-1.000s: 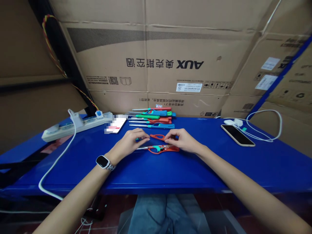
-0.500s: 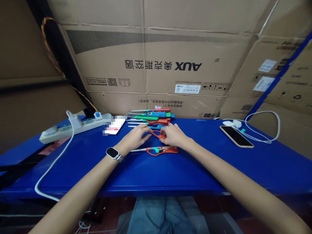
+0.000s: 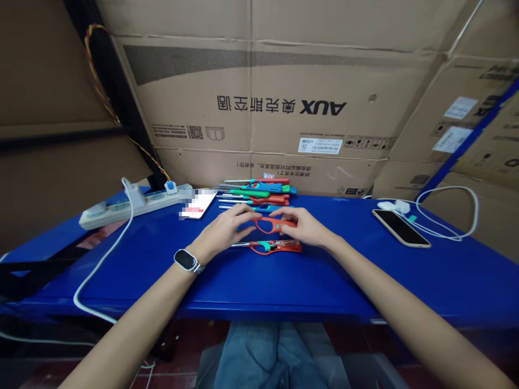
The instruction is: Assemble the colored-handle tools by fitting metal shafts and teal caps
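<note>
An orange long-nosed lighter (image 3: pixel 273 225) lies crosswise between my two hands, its trigger loop on the left. My right hand (image 3: pixel 306 226) grips its handle end, thumb on the near side and fingers on the far side. My left hand (image 3: pixel 227 227), with a watch (image 3: pixel 188 260) on the wrist, has thumb and fingers curled about the front end, hiding its metal tube. Closer to me lies a clear-and-red lighter (image 3: pixel 279 247) with a teal trigger, parallel to the first. Just beyond my fingers is a blue lighter (image 3: pixel 270 208).
Several red, green and blue lighters (image 3: pixel 259 192) are stacked against the cardboard (image 3: pixel 279 108). At left are a power strip (image 3: pixel 133 206) with a white cable and a partly blurred white card (image 3: pixel 200 204). A phone (image 3: pixel 399 228) and charging cable (image 3: pixel 466 216) lie at right on the blue table (image 3: pixel 324 281).
My right hand has shifted right along the orange lighter, exposing more of its body. My left hand stays at the front end. The whole view has swung slightly left.
</note>
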Demonstrator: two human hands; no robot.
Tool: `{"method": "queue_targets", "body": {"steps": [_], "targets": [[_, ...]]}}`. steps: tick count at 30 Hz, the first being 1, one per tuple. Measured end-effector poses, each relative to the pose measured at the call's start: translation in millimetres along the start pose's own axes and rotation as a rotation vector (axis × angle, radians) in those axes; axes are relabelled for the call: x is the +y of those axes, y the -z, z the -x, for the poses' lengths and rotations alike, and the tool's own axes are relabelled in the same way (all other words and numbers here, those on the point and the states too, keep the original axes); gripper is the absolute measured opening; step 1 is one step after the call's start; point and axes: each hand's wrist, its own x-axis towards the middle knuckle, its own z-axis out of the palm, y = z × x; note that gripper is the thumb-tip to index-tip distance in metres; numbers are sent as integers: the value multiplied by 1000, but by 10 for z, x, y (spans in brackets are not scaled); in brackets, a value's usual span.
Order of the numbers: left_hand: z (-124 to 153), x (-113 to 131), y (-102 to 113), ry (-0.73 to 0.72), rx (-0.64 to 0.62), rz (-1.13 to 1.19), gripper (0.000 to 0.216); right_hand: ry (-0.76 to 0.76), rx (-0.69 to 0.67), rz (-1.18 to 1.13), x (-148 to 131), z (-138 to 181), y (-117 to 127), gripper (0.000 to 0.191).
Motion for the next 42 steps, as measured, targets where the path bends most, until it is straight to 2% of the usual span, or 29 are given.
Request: {"method": "queue_targets", "body": {"steps": [4, 8, 13, 17, 22, 31, 36, 42], "targets": [[27, -39, 18, -10, -14, 112, 25, -9, 6, -28, -56, 139, -30, 33], [79, -31, 51, 59, -22, 203, 26, 69, -13, -4, -79, 192, -36, 29], [136, 70, 114, 175, -112, 224, 24, 139, -40, 148, -14, 203, -36, 26], [162, 51, 154, 228, -125, 275, 29, 220, -61, 239, 33, 213, -59, 27], [166, -4, 143, 242, -151, 314, 32, 167, -102, 263, 35, 214, -96, 27], [143, 45, 109, 241, -192, 307, 32, 135, -121, 196, 66, 209, -123, 28], [121, 143, 84, 283, -240, 250, 31, 101, -125, 157, 52, 204, -125, 29], [78, 276, -87, 299, -273, 143, 46, 33, -142, 166, 21, 189, -105, 26]]}}
